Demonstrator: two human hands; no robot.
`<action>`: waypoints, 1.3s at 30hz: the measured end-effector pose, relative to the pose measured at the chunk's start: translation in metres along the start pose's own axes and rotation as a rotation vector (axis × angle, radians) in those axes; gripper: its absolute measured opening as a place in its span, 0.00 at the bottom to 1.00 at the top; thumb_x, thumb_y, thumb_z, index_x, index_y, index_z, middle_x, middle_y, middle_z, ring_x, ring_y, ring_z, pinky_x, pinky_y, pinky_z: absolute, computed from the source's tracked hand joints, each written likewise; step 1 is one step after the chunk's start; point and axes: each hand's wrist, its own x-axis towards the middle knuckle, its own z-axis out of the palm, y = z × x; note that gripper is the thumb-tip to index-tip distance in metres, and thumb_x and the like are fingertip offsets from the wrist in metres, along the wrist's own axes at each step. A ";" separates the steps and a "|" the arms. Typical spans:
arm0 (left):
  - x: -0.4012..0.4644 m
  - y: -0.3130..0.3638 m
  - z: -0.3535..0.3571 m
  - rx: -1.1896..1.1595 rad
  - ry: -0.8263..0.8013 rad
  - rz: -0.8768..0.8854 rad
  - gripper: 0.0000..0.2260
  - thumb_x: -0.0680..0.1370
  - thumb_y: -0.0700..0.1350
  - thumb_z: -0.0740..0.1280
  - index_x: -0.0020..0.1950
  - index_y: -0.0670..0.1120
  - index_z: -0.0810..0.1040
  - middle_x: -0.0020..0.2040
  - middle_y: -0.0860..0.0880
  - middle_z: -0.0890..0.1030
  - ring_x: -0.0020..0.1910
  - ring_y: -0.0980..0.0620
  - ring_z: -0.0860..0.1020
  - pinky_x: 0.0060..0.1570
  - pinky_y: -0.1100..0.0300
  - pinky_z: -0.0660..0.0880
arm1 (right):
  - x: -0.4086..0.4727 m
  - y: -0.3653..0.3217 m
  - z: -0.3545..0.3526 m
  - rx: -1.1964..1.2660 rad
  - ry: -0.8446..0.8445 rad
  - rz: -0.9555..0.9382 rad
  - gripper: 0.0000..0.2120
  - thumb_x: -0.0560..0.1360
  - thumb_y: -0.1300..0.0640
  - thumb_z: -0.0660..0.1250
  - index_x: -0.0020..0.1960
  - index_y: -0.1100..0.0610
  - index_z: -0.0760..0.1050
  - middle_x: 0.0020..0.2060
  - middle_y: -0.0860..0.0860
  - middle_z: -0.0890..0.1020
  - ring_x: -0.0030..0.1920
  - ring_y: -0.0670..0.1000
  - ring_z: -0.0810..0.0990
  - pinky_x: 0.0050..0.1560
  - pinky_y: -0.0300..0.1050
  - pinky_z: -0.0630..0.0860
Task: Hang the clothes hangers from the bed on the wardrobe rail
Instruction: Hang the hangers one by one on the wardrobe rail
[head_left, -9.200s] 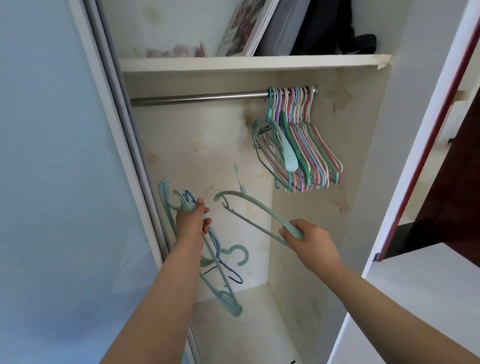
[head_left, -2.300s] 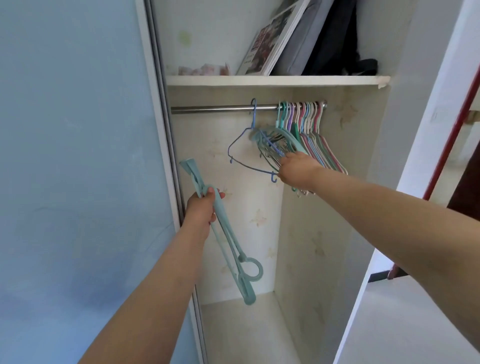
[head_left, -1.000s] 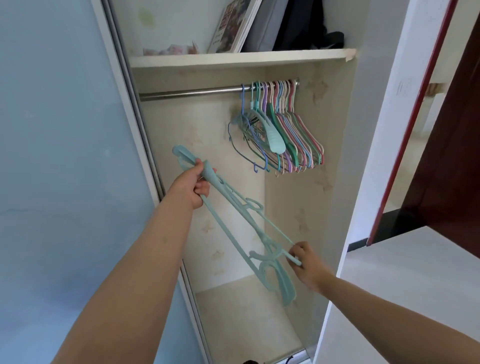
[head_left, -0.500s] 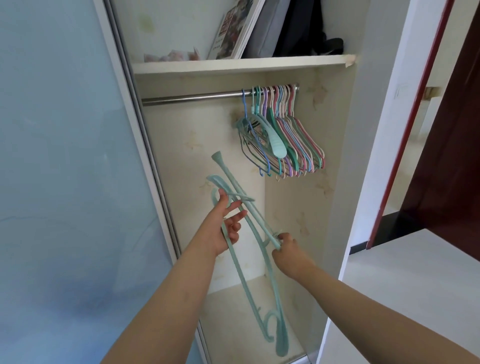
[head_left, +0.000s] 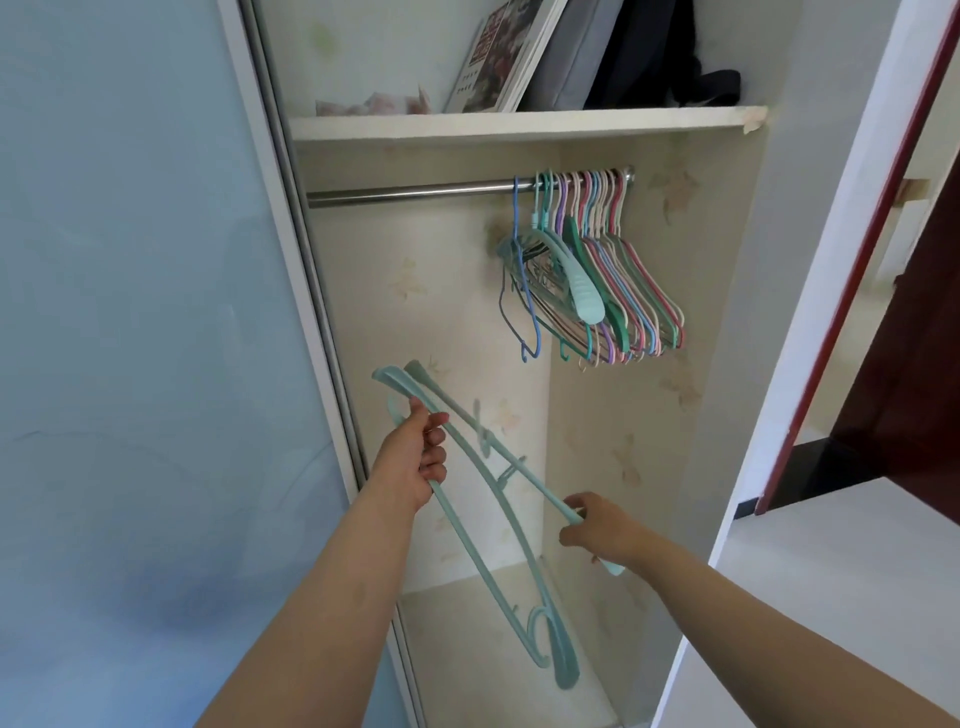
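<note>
My left hand (head_left: 415, 457) grips a mint-green hanger (head_left: 498, 561) that hangs down with its hook near the wardrobe floor. A second mint-green hanger (head_left: 498, 447) slants from upper left to lower right, and my right hand (head_left: 597, 530) holds its lower end. Both hands are below the steel wardrobe rail (head_left: 410, 191). At the rail's right end hang several coloured hangers (head_left: 597, 291), with a blue wire hanger (head_left: 519, 291) leftmost.
A blue-grey sliding door (head_left: 130, 338) fills the left side. Above the rail, a shelf (head_left: 519, 122) carries a book and dark bags. The wardrobe's white side panel (head_left: 810, 322) and a dark red door (head_left: 914, 332) stand to the right.
The two mint hangers have come apart. My right hand has drawn one hanger's end down and to the right, while my left hand has lifted slightly with the other.
</note>
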 end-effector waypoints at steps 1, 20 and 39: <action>0.002 0.004 -0.001 0.024 0.029 0.018 0.20 0.79 0.62 0.58 0.41 0.46 0.75 0.26 0.54 0.63 0.18 0.59 0.55 0.16 0.69 0.51 | 0.002 0.001 -0.001 0.046 -0.050 0.016 0.20 0.71 0.56 0.68 0.62 0.56 0.70 0.49 0.53 0.75 0.41 0.50 0.77 0.34 0.41 0.77; 0.028 0.022 -0.007 0.280 0.225 0.186 0.19 0.79 0.57 0.63 0.38 0.44 0.80 0.23 0.53 0.61 0.20 0.56 0.57 0.21 0.68 0.53 | 0.063 -0.040 -0.011 0.184 -0.169 0.058 0.12 0.75 0.54 0.66 0.47 0.65 0.76 0.37 0.57 0.81 0.29 0.52 0.78 0.35 0.43 0.79; 0.032 0.063 0.042 0.261 0.442 0.525 0.11 0.80 0.53 0.61 0.45 0.46 0.74 0.31 0.50 0.69 0.28 0.52 0.67 0.31 0.60 0.64 | 0.079 -0.243 -0.124 0.586 -0.129 -0.114 0.30 0.70 0.34 0.66 0.57 0.57 0.67 0.47 0.55 0.73 0.45 0.56 0.77 0.40 0.48 0.79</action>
